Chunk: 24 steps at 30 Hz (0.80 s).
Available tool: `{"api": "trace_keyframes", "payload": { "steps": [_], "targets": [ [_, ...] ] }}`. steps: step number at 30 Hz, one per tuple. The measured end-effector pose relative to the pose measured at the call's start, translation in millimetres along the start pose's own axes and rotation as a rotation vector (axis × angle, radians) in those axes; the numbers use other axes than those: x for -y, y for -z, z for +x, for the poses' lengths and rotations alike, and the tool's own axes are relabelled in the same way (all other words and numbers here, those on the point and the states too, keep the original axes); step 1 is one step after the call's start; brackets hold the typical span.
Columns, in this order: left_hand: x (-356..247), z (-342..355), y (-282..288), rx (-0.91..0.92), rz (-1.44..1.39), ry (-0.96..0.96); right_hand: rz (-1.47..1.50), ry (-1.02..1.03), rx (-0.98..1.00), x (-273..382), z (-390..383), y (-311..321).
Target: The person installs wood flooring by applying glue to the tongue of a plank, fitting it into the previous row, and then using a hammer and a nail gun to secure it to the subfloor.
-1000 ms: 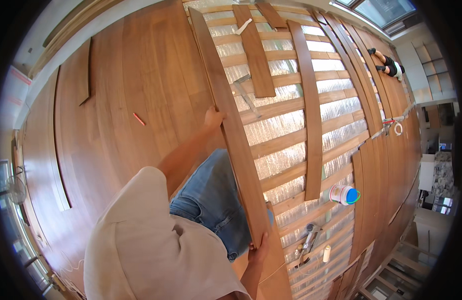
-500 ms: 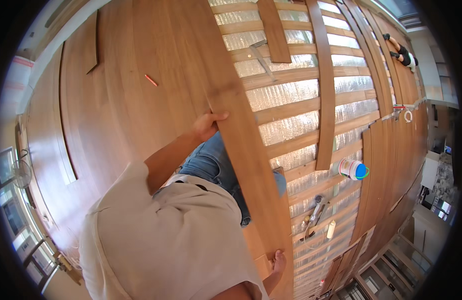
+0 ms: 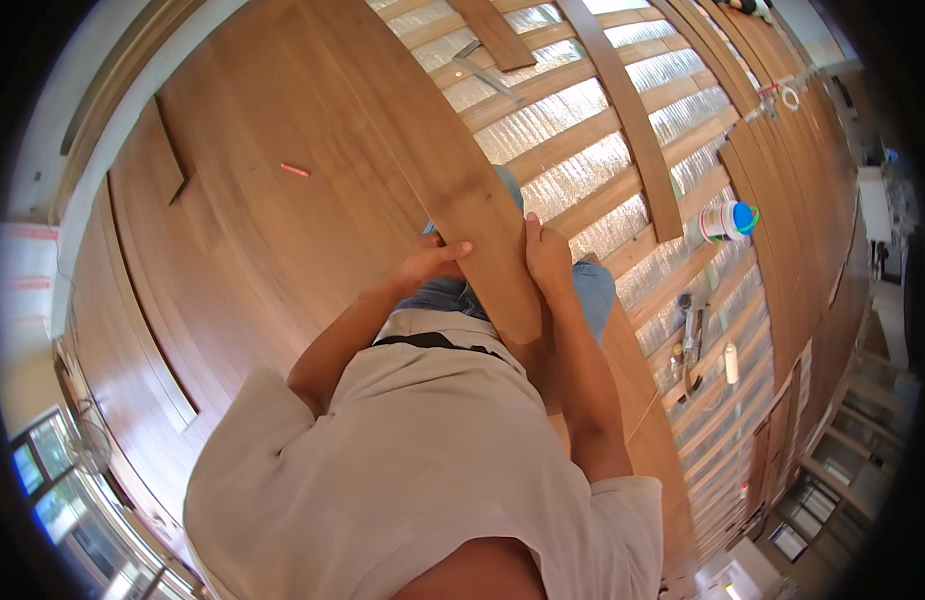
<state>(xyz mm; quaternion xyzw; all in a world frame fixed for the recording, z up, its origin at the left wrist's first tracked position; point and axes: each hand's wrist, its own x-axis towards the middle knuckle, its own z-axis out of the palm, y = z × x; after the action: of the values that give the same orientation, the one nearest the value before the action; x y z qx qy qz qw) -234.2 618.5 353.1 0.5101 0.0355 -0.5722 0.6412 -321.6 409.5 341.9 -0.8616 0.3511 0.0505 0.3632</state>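
Note:
A long brown wooden floorboard (image 3: pixel 492 275) lies across my lap, raised on my knees between my two hands. My left hand (image 3: pixel 437 260) grips its left edge, thumb on top and fingers curled under the edge. On the opposite edge my right hand (image 3: pixel 549 258) holds the board, thumb pointing along the side; its fingertips are partly hidden. The board's near part passes between my forearms. To the left spreads the laid wooden floor (image 3: pixel 282 260), where a red pencil-like marker (image 3: pixel 295 170) lies.
On the right, wooden battens (image 3: pixel 567 142) cross silver foil (image 3: pixel 602 225). A loose board (image 3: pixel 622 115), a metal square (image 3: pixel 485 78), a white bucket with a blue lid (image 3: pixel 729 221), a hammer-like tool (image 3: pixel 691 335) and a cream bottle (image 3: pixel 731 363) lie there. A fan (image 3: pixel 87 440) stands left.
My right hand has moved from the board's near end up to its right edge, opposite my left hand. My left hand still grips the board. The view has turned.

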Motion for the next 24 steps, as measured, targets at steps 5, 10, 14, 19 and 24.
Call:
{"api": "trace_keyframes", "payload": {
  "steps": [5,10,14,19,24],
  "targets": [
    [-30.6,-18.0,-27.8,0.11,1.399,0.073,-0.011,0.07,-0.072,-47.1,-4.7,-6.3],
    [15.6,44.7,-70.2,0.3,1.65,-1.173,0.071,0.105,-0.111,-89.6,-13.6,-10.6],
    [48.8,91.1,-34.4,0.31,1.611,-1.174,0.032,0.057,-0.066,-107.1,-37.1,-6.9],
    [-49.6,124.2,100.9,-0.379,1.717,-0.855,0.046,-0.014,-0.022,-122.6,-57.5,10.3],
    [-139.8,117.2,187.1,-1.003,2.192,-1.074,-0.082,-0.012,-0.014,-151.8,-62.9,23.6]
  ]
}}
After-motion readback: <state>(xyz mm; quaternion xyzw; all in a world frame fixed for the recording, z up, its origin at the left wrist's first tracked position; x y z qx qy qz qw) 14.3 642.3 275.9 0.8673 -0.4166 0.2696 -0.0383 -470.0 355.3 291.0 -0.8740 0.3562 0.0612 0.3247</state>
